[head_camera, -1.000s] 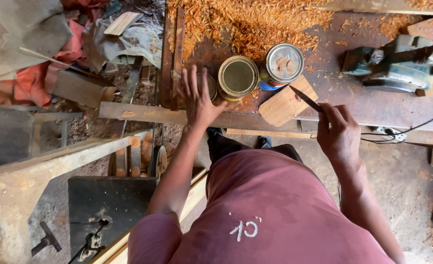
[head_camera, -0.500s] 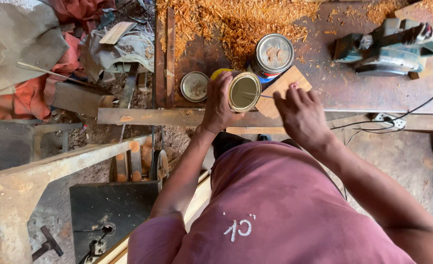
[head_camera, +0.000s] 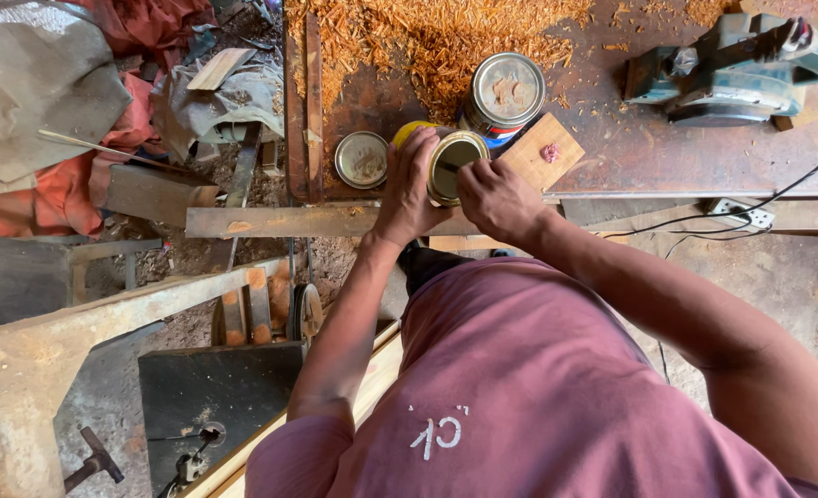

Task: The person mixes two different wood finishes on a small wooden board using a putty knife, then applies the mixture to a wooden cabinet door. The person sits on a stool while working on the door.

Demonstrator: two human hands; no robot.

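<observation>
Status: yellow can (head_camera: 450,166) lifted off the bench (head_camera: 667,157), tilted, open mouth turned toward the camera. Lid (head_camera: 361,159) already off, lying flat on the bench just left of the can. Left hand (head_camera: 411,189) clamped around the can body. Right hand (head_camera: 496,198) at the can rim, fingers curled at or into the mouth; impossible to tell whether anything is pinched between them, and no tool visible.

Contents: dark inside the can; level not readable.

Surroundings: second can (head_camera: 506,92), closed, upright just behind the yellow can. Small wood block (head_camera: 545,152) beside both cans, bearing a reddish dab on its top face. Wood shavings (head_camera: 436,41) heaped behind. Power planer (head_camera: 741,60) well apart at the right end of the bench, cord trailing toward a socket strip (head_camera: 739,210).

Progress, as a judgement: opening done; material being drawn from the can, one dab apparently already set on the block. Remaining: further drawing or spreading, can set down, lid replaced.
</observation>
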